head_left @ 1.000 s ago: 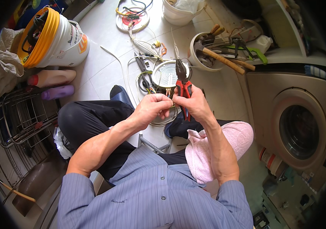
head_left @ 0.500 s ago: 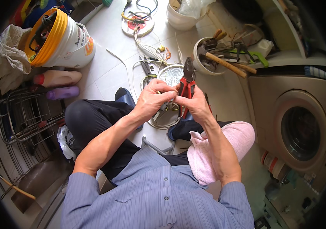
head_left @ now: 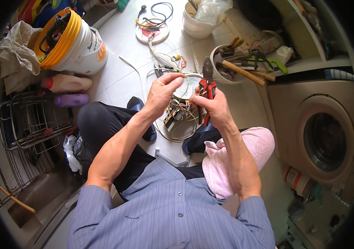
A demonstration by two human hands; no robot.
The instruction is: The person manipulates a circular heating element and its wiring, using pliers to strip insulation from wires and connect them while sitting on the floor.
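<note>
My right hand is wrapped around red-handled pliers, whose dark jaws point away from me. Its thumb and forefinger also pinch near thin wires. My left hand is raised to the left of the pliers, thumb and fingertips together; whatever they hold is too small to make out. Beneath both hands lies a round white coiled plate. A cluster of wires and dark electrical parts sits just nearer to me, partly hidden by the hands.
A tool bucket with hammers stands at the right, before a washing machine. At the left are a yellow-rimmed bucket, bottles and a wire rack. Another wired disc lies farther off. A pink towel covers my right knee.
My left hand has parted from the right, moving left and slightly up. The pliers have shifted a little right, still in my right hand. The wires and parts below show more.
</note>
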